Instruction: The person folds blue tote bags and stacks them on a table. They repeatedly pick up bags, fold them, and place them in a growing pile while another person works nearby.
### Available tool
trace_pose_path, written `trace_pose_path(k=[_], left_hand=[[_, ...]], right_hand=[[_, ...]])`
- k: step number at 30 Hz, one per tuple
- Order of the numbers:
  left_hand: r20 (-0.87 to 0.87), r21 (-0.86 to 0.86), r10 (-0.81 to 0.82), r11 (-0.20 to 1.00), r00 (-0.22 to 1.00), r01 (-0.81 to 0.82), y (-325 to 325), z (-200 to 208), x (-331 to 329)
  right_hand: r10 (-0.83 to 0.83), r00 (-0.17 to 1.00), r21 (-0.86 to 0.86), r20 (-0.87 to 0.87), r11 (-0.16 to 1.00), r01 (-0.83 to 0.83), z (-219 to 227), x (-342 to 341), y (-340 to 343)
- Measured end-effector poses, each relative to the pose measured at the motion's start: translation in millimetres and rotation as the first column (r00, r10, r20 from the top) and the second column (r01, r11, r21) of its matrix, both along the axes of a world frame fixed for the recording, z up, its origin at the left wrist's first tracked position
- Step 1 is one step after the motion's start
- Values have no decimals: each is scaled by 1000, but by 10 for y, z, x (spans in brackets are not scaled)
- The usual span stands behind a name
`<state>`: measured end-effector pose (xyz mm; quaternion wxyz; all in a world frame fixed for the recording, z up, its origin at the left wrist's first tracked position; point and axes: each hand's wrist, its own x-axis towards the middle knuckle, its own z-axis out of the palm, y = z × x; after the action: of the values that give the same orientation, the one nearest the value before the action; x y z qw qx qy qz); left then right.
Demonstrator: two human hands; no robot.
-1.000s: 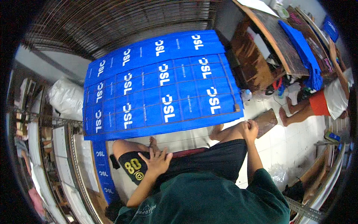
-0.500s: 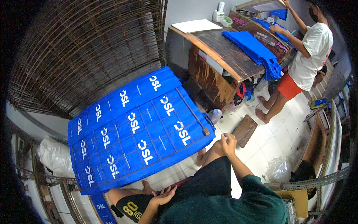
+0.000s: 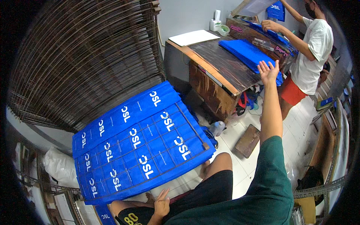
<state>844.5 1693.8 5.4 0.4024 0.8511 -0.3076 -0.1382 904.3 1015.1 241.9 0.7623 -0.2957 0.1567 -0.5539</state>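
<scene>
In the head view, the right hand point(image 3: 269, 70) is stretched out at full arm's length, its fingers point(image 3: 262, 66) spread wide and holding nothing, the palm turned away toward the stack of blue fabric pieces point(image 3: 245, 52) lying just beyond the fingertips on the dark wooden desk point(image 3: 221, 69); whether the fingertips touch the near edge of the stack cannot be told. The stack is laid flat and squared, apparently so that single pieces can be taken off the top. The left hand point(image 3: 162, 205) is kept low, well apart from the right, resting with loosely splayed, empty fingers on the thigh, seemingly as a prop while the body leans forward. Above the left fingers, a wire rack covered with printed blue fabric pieces point(image 3: 140, 144) in rows is seen lying tilted over the tiled floor point(image 3: 247, 165), the pieces spread side by side, probably to keep the white prints from touching. Past the right fingers, at the far side of the desk, another person in a white shirt point(image 3: 313, 48) is seen handling more blue fabric.
</scene>
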Motion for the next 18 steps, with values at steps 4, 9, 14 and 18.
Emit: trace_pose_path(k=[4, 9, 14, 18], left_hand=[[-35, 16, 29, 999, 999, -28, -65, 321, -46], [310, -72, 23, 997, 950, -1, 26, 88, -108], [-75, 150, 33, 988, 997, -21, -68, 335, -31], [-213, 238, 89, 971, 973, -37, -178, 528, -42]], right_hand=[[86, 968, 158, 237, 979, -126, -57, 119, -494], [33, 998, 231, 62, 972, -46, -178, 364, -982], [-388, 482, -371, -785, 919, 134, -237, 521, -1290], [-814, -337, -790, -473, 561, -248, -137, 545, -717]])
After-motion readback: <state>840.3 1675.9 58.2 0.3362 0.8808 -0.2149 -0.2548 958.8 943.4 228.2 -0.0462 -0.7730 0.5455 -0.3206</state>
